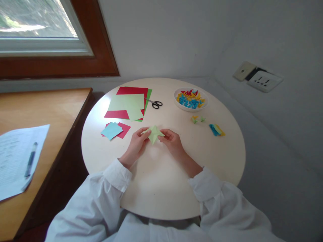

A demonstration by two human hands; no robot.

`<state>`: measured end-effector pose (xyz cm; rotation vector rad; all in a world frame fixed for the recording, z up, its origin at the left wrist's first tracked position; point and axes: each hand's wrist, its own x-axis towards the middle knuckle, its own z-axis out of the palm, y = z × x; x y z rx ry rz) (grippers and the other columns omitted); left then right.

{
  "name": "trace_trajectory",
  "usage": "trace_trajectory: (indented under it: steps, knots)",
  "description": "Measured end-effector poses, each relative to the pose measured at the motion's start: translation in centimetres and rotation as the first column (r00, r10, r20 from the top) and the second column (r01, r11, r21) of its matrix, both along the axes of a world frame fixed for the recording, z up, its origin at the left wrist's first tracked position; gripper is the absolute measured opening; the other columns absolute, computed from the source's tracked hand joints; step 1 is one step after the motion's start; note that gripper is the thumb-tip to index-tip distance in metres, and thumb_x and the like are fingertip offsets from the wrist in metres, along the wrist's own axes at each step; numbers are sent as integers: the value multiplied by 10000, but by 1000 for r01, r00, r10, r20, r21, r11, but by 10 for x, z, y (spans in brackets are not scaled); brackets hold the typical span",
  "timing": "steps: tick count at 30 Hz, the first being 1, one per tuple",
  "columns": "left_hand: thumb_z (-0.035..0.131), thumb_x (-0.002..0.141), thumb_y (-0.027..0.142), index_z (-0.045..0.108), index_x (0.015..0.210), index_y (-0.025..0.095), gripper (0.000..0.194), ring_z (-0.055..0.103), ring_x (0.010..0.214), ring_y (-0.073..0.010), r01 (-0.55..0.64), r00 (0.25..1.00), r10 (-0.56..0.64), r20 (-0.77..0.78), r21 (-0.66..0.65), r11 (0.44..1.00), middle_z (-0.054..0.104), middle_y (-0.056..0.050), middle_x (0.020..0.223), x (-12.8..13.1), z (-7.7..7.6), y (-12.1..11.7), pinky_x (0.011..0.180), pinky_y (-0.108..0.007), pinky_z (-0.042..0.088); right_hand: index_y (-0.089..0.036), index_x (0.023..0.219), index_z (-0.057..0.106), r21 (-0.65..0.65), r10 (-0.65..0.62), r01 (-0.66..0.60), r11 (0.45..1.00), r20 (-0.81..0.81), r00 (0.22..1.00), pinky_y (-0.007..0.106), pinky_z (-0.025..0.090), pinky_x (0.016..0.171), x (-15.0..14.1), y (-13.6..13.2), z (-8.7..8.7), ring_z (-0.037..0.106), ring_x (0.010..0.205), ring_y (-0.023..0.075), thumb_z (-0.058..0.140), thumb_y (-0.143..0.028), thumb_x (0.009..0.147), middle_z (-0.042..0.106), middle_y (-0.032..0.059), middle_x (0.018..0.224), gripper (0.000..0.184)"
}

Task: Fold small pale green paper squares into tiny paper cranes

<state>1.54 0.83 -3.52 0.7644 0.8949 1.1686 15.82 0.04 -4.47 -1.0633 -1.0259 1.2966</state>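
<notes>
Head view: two hands (137,143) (173,142) hold one folded paper (154,134); one bowl (187,109) beyond.

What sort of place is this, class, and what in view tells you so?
Probably a craft corner indoors: the round table bears scissors, coloured sheets and a bowl of small, bright shapes.

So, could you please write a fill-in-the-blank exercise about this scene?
The left hand and right hand hold a folded paper coloured pale ____.
The round white dish holds small folded pieces in red, yellow and ____.
On the brown wooden desk, a ____ lies on a white written sheet.

Missing words: green; blue; pen.
</notes>
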Motion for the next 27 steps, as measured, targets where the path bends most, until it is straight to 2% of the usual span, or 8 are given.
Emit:
trace_trajectory:
  steps: [4,11,17,27]
  knots:
    - [727,660,335,662,739,135,225,550,633,-96,33,999,-33,2,17,999,609,-6,669,-1,1,-1,644,-229,421,-199,697,658,-39,-25,24,999,-22,999,249,420,574,1,1,-2,509,575,96,729,-294,567,621,-26,651,176]
    - [742,644,352,681,694,138,228,569,679,-110,63,998,-63,-3,25,998,630,-22,688,-1,3,-1,688,-230,437,-201,666,666,-96,-67,52,994,-154,986,252,451,627,2,2,-3,542,609,98,755,-341,559,628,-21,663,197]
    - [743,642,345,676,694,135,226,574,693,-110,66,998,-66,24,6,998,639,-26,704,-2,2,0,711,-237,441,-194,656,658,-127,-20,-9,992,-225,974,303,484,708,2,0,1,580,650,123,770,-370,541,643,-8,684,239]
    - [759,614,310,657,704,139,219,563,667,-85,60,996,-58,66,-38,997,619,-9,697,-2,2,0,672,-214,441,-194,651,646,-187,-24,-44,981,-346,938,277,478,709,3,1,1,599,638,105,790,-329,531,666,-18,677,231]
